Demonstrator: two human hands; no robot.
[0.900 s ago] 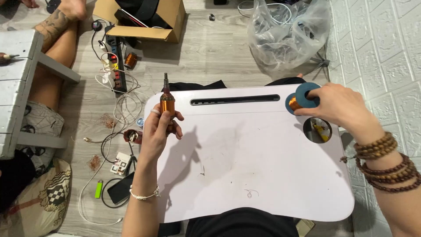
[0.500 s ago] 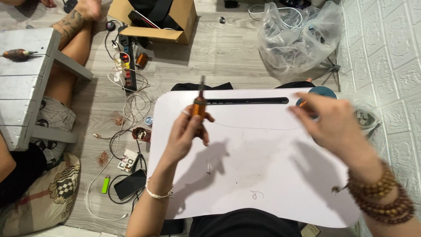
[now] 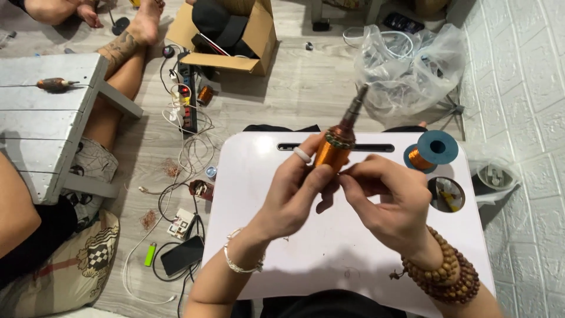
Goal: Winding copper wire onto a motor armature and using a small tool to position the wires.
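left hand (image 3: 294,197): clenched round the copper-wound motor armature (image 3: 332,150), shaft tilted up and away, over the white lap desk (image 3: 353,253)
right hand (image 3: 391,200): fingertips pinched at the armature's lower end, cannot tell if wire is in them
tip: you steady the core, work close to the winding
wire spool (image 3: 429,153): on desk, beside the cup hole

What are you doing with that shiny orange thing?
A person sits at a white lap table. The left hand holds up a motor rotor wound with copper wire, its shaft pointing up and away. The right hand touches the rotor's lower side with its fingertips. A blue spool of copper wire stands on the table's far right.
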